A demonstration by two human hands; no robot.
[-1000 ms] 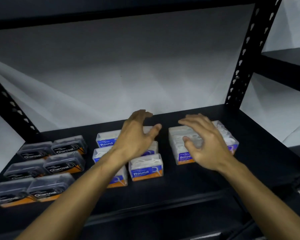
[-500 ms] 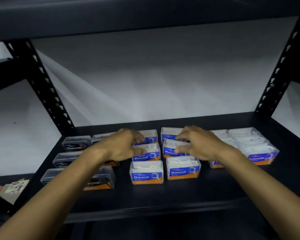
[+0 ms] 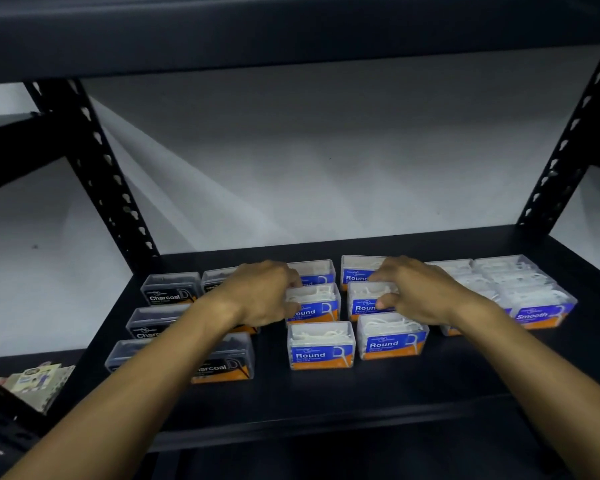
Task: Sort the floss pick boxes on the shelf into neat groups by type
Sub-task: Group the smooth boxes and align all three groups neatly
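Clear plastic boxes are sitting in three groups on the black shelf [image 3: 326, 403]. On the left, the Charcoal boxes [image 3: 170, 289] are holding dark picks behind black and orange labels; they are lying in two columns, three rows deep, and the person's left forearm is crossing over several of them. In the middle, the Round boxes [image 3: 321, 345] are showing white picks through the lids, with blue and orange labels on the front faces; six of them are forming two columns of three, sitting close together with narrow gaps between. On the right, the Smooth boxes [image 3: 537, 303] are also carrying white picks and blue and orange labels, and they are packed tightly side by side, with only the front right label readable.

The left hand [image 3: 260, 296] is reaching over the back of the Charcoal group to the left side of the middle Round box in the left column [image 3: 314, 301]; its fingers are curling against that box's side and top edge, gripping it. The right hand [image 3: 413, 292] is coming in from the right onto the middle Round box in the right column [image 3: 364, 299], with the thumb pressing at the front label and the fingers bending over the lid, pinching the box between them.
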